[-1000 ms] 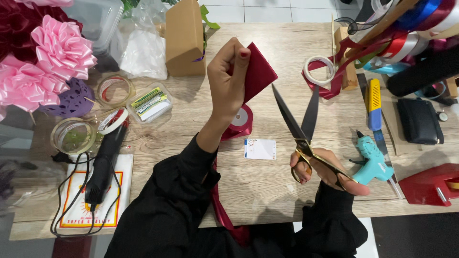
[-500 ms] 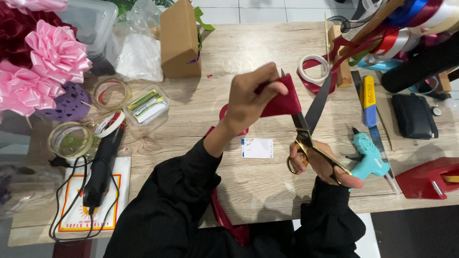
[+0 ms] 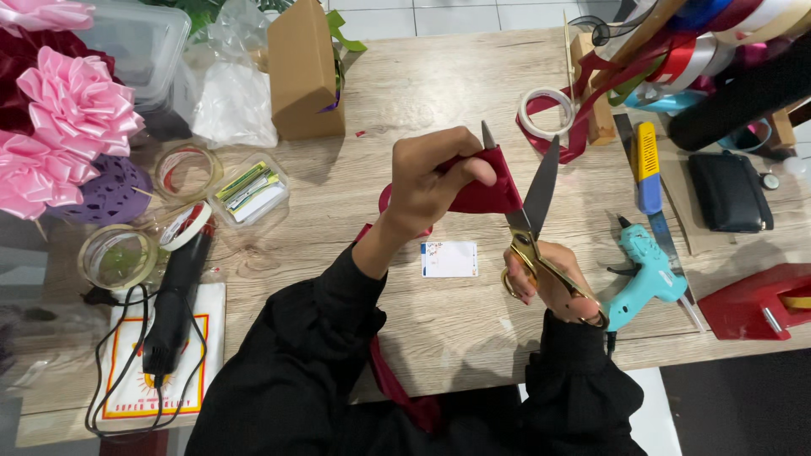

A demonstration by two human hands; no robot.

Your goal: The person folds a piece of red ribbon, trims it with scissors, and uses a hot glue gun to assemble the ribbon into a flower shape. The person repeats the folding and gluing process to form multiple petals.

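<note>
My left hand [image 3: 431,181] pinches a folded piece of dark red ribbon [image 3: 490,192] above the wooden table [image 3: 439,93]. My right hand [image 3: 553,279] grips gold-handled scissors [image 3: 528,215], whose open blades straddle the right edge of the folded ribbon. The ribbon trails down from the fold, under my left arm, to my lap [image 3: 397,388]. A small white card [image 3: 449,259] lies on the table just below my hands.
A turquoise glue gun [image 3: 646,266], a yellow-handled cutter [image 3: 646,165] and a black pouch [image 3: 728,190] lie right. A cardboard box [image 3: 304,72], tape rolls [image 3: 541,114] and ribbon spools [image 3: 718,51] stand behind. Pink bows [image 3: 68,110], round containers [image 3: 114,253] and a black corded tool [image 3: 173,304] sit left.
My left hand brought the folded ribbon down and rightwards to the scissors. The scissors rose upright and their blades now sit around the ribbon's edge.
</note>
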